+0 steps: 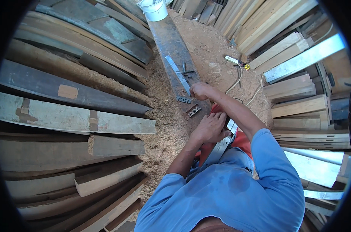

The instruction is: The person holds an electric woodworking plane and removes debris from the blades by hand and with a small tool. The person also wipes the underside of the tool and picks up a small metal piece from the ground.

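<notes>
My right hand (200, 91) is closed low over the narrow wooden bench (165, 40), around something I cannot make out. Beside it ends a flat pale metal strip (177, 75) that lies along the bench. Close by are a dark cross-shaped tool (184, 71), a small grey notched block (183, 99) and a metal block with round holes (193, 110). Nearer my body, my left hand (213, 128) curls its fingers over a long pale bar (218, 150) across my lap. Part of the bar is hidden by that hand and my shirt.
A white bucket (154, 10) stands at the bench's far end. Stacked boards (71, 91) fill the left side, and more timber (293, 87) leans on the right. Shavings cover the floor (160, 139). A white power strip (232, 59), its cord and a yellow-black item (246, 66) lie right.
</notes>
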Action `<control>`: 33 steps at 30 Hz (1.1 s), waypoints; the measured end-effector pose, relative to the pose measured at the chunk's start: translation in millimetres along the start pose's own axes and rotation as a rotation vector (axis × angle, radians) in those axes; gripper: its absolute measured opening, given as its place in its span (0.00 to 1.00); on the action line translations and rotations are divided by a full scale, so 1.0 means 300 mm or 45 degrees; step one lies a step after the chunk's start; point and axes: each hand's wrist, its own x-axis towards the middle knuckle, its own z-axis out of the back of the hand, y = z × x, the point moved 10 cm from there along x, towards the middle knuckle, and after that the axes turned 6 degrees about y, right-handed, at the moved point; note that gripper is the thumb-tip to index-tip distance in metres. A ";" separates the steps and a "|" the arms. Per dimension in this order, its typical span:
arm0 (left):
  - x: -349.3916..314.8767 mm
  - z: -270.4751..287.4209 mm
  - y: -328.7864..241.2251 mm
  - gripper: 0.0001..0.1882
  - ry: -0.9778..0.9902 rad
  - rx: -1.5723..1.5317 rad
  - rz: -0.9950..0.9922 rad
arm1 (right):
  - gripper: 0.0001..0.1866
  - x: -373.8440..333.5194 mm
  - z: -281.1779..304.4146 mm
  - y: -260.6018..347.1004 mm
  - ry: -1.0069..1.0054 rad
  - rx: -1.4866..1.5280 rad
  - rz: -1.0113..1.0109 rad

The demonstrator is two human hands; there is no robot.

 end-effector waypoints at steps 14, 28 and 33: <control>0.020 0.011 0.045 0.45 0.074 -0.113 0.004 | 0.13 0.045 0.025 -0.210 -0.093 -0.016 -0.338; 0.006 0.020 0.082 0.37 0.139 -0.146 -0.008 | 0.18 0.387 0.214 -0.201 -0.303 -0.196 -0.433; 0.008 0.041 0.114 0.39 0.197 -0.237 -0.016 | 0.14 0.426 0.238 -0.240 -0.310 -0.144 -0.473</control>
